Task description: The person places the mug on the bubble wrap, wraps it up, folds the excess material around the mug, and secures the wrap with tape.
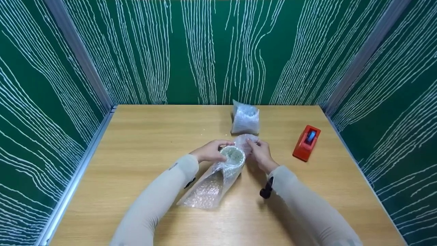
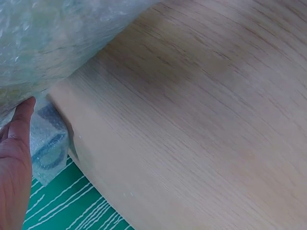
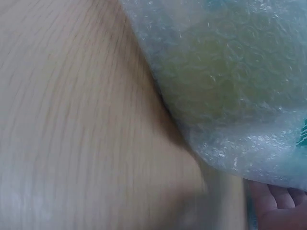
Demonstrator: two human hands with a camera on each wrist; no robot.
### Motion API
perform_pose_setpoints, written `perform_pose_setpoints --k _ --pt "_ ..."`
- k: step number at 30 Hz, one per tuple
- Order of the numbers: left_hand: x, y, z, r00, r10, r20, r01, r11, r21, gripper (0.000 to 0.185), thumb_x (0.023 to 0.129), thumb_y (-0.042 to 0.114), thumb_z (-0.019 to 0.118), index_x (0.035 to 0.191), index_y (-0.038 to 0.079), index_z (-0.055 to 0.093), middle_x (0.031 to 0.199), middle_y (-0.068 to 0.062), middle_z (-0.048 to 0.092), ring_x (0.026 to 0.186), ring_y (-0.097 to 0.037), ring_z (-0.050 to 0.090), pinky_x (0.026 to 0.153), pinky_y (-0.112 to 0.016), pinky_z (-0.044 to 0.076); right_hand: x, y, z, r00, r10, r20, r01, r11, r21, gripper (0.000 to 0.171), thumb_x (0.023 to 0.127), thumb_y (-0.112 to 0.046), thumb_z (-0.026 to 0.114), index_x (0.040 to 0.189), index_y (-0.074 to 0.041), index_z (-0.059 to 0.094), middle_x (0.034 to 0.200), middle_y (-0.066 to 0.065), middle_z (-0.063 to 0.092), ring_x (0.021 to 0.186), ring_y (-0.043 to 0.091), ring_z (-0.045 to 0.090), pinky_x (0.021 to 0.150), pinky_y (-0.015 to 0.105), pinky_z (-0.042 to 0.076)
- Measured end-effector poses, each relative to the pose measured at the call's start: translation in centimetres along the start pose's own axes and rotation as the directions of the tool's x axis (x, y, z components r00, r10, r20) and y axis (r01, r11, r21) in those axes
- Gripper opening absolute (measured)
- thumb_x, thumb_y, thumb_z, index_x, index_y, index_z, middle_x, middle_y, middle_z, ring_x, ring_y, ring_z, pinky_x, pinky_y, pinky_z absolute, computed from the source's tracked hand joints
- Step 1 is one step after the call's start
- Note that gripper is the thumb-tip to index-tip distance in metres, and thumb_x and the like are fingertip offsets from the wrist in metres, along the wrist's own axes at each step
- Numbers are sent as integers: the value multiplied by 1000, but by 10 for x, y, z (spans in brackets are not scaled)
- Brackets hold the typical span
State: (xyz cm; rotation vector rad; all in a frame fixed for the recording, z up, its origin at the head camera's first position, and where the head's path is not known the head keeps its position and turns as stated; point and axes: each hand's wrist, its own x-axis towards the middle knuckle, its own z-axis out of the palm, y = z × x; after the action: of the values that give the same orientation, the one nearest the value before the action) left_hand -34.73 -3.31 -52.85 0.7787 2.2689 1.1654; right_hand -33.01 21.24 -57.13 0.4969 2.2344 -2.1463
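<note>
The loose tail of bubble wrap (image 1: 205, 193) lies nearest, trailing toward the person across the counter (image 1: 136, 143). Its long axis runs up and away to the cup (image 1: 233, 155) at the far end, held between both hands. The left hand (image 1: 210, 151) curls round the cup's left side; the right hand (image 1: 259, 153) pinches the wrap's far flap (probably, the wrist views blur).

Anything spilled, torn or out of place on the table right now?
Nothing stands out. The left hand and right hand hold the bubble wrap round a cup-like object. A wrapped bundle and the red tape dispenser sit upright on the table, no spill.
</note>
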Motion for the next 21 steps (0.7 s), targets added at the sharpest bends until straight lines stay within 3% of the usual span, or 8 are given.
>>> perform_pose_setpoints --k 5,8,13,21 --pt "-1 1 0 1000 -16 4 16 1000 -11 72 93 9 76 161 18 55 166 -4 54 144 -26 55 127 -49 44 -4 -6 -1 998 7 69 -15 994 112 46 111 -28 61 134 12 62 103 13 74 87 15 72 75 28 66" --pt "-2 0 0 1000 -26 4 26 1000 -12 72 93 10 77 161 20 55 166 -3 54 147 -25 54 128 -49 43 -7 -10 -1 996 17 89 -30 990 141 43 112 -26 60 134 12 62 101 13 76 84 16 76 72 29 67" --pt "-2 -1 0 1000 -25 6 25 1000 -13 72 93 10 76 161 19 55 166 -4 53 147 -27 53 128 -49 43 -10 -13 -2 993 27 118 -41 992 121 39 111 -26 62 129 8 67 97 9 77 82 15 77 72 27 67" --pt "-2 -1 0 1000 -18 5 18 1000 -25 74 92 7 76 162 18 53 164 -8 55 144 -31 57 125 -49 46 -18 -18 -2 990 -27 140 20 998 55 25 109 -21 67 116 2 77 97 2 75 85 13 76 79 29 67"
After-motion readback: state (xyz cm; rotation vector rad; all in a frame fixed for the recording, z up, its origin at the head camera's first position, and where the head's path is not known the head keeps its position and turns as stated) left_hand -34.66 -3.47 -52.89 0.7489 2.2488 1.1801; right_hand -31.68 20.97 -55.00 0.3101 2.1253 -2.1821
